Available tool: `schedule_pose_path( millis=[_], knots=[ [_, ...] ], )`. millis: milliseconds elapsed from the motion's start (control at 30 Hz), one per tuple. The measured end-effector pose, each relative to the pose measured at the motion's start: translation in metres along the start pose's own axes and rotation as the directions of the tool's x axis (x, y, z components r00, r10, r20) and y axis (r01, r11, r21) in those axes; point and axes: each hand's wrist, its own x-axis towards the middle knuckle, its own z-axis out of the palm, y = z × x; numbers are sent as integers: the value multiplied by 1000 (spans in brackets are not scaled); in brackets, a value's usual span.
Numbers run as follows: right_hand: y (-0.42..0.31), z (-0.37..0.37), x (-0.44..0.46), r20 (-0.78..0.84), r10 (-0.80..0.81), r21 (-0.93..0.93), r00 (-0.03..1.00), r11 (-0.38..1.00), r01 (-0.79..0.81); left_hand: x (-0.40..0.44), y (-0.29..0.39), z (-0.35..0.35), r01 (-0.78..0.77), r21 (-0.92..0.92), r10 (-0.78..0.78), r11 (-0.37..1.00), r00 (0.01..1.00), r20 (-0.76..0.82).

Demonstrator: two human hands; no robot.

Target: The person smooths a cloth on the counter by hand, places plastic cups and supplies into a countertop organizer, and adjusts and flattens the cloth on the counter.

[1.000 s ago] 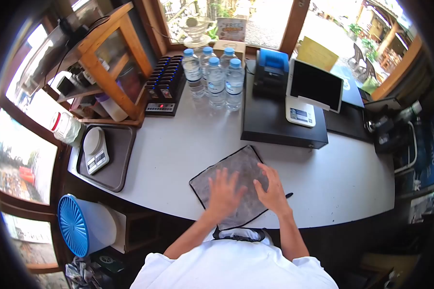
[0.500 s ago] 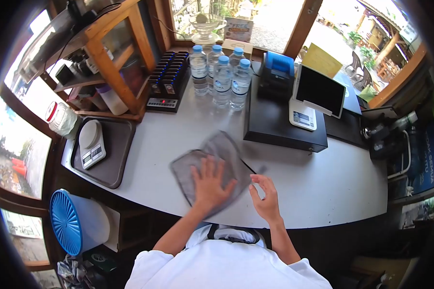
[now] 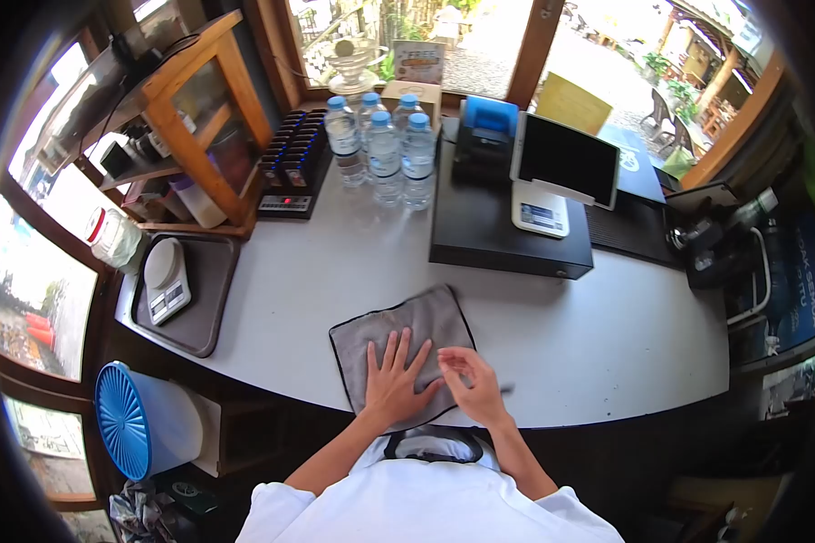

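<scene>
A grey cloth (image 3: 430, 317) with a dark border lies spread on the white counter close to its front edge. My left hand (image 3: 392, 389) presses flat on it, fingers spread. Over the cloth's right side is my right hand (image 3: 471, 385), its fingers loosely curled with nothing visible in them; whether it touches the cloth I cannot tell. A small blurred dark tag (image 3: 507, 389) shows just right of that hand.
Several water bottles (image 3: 385, 163) stand at the back beside a black charging rack (image 3: 294, 163). A tablet (image 3: 566, 161) and a printer (image 3: 485, 136) sit on a black cash drawer (image 3: 507, 244). To the left, a brown tray (image 3: 210, 290) carries a kitchen scale (image 3: 167, 285).
The cloth has shifted toward the front edge and lies flatter and squarer. My left hand has moved slightly down with it; my right hand has come left, over the cloth.
</scene>
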Motion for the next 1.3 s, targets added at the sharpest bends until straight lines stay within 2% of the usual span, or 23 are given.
schedule_pose_path(
  millis=[67, 133, 167, 233, 333, 400, 500, 533, 567, 633, 733, 833, 933, 1033, 1133, 1200, 1300],
  knots=[
    [-3, -9, -3, 35, -19, -23, 999, 1000, 20, -10, -15, -10, -57, -77, 61, 995, 997, 49],
    [-4, -18, -6, 84, -23, -24, 996, 999, 25, -4, -47, -24, 189, 48, -187, 981, 981, -43],
    [-2, -23, -9, 86, -13, -14, 996, 1000, 14, -1, -65, -22, 329, 66, -319, 942, 939, -131],
    [3, -34, -11, 109, -3, 4, 994, 1000, 2, 3, -72, -15, 512, 136, -481, 848, 853, -203],
    [18, -45, -16, 134, 40, 62, 990, 997, -49, -3, -11, -1, 413, 166, -391, 895, 908, -153],
    [20, -47, -16, 166, 88, 112, 982, 988, -107, -13, 39, 12, 216, 125, -213, 968, 976, -32],
    [16, -55, -19, 210, 92, 98, 973, 989, -114, -20, 41, 8, -25, -54, 25, 998, 1000, 3],
    [12, -60, -19, 229, 104, 56, 968, 991, -120, -17, 28, -1, 103, -24, -103, 994, 995, 6],
    [13, -66, -20, 216, 106, 67, 971, 990, -123, -11, 7, 0, 213, 22, -211, 977, 975, -71],
    [17, -72, -21, 215, 102, 96, 971, 988, -125, -5, -17, 5, 471, 74, -444, 879, 865, -234],
    [25, -80, -21, 214, 123, 149, 969, 976, -157, -13, 17, 24, 406, 210, -367, 890, 909, -199],
    [26, -76, -23, 237, 155, 229, 959, 950, -210, -27, 68, 19, 13, 2, -13, 1000, 1000, -8],
    [27, -76, -20, 268, 152, 199, 951, 957, -209, -24, 44, 6, 43, -57, -44, 997, 999, -9],
    [26, -79, -19, 261, 142, 173, 955, 966, -191, -13, -5, 4, 406, 57, -386, 912, 897, -218],
    [24, -76, -14, 248, 148, 180, 957, 964, -196, -8, 9, 11, 441, 159, -403, 883, 888, -222],
    [25, -68, -12, 256, 166, 208, 952, 953, -222, -12, 40, 12, 234, 103, -225, 967, 970, -95],
    [28, -53, -9, 256, 192, 245, 947, 935, -256, -14, 38, 3, 3, -66, -3, 998, 1000, 4]
  ],
)
